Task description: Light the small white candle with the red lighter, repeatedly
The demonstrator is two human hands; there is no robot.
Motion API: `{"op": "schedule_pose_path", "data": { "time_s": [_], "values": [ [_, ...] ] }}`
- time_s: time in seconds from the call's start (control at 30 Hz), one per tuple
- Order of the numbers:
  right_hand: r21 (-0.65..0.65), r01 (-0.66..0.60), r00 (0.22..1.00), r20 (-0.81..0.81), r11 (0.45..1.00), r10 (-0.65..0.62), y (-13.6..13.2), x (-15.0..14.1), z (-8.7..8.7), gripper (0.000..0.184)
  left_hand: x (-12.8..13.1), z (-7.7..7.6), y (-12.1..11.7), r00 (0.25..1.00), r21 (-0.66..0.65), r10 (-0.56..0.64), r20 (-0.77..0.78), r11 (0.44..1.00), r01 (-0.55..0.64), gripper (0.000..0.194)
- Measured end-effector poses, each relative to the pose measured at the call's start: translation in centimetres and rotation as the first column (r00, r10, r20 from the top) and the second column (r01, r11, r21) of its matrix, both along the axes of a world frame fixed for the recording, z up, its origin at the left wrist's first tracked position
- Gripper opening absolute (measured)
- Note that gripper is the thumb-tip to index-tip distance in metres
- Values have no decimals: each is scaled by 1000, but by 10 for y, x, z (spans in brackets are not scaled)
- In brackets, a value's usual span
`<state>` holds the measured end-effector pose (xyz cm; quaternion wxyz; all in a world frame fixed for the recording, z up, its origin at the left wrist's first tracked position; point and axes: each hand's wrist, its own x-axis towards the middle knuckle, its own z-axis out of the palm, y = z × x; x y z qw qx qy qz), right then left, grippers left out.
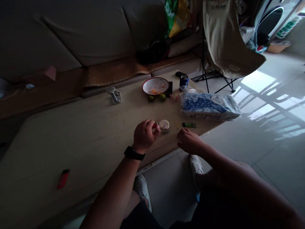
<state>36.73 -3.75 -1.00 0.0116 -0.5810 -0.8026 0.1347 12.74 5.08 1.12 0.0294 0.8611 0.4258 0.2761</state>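
My left hand (145, 135), with a black watch on the wrist, is closed around a small red lighter (155, 125). Its tip points right, close to a short white candle (164, 126) with a purplish bit standing at its centre. My right hand (190, 140) is at the table's near edge, fingers bent together; whatever may be between them is hidden. Just beyond those fingers lie thin wooden sticks (176, 125) and a green lighter (189, 125). Another red lighter (63, 179) lies far off on the table's left part.
On the table (78, 133) are a bowl with orange pieces (155, 86), two green fruits (162, 97), a blue can (184, 80), a blue-and-white plastic package (207, 103) and a grey metal object (114, 95). A sofa (95, 31) and a folding chair (226, 41) stand behind.
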Motion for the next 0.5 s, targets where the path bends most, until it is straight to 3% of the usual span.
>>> {"op": "schedule_pose_path", "data": {
  "time_s": [0.3,0.5],
  "values": [
    [1,16,1000,16,1000,-16,0,-1,-2,22,10,-1,3,995,33,2,-104,999,2,12],
    [-3,20,1000,19,1000,-20,0,-1,-4,24,12,-2,3,992,51,4,-127,999,3,17]
  ]
}}
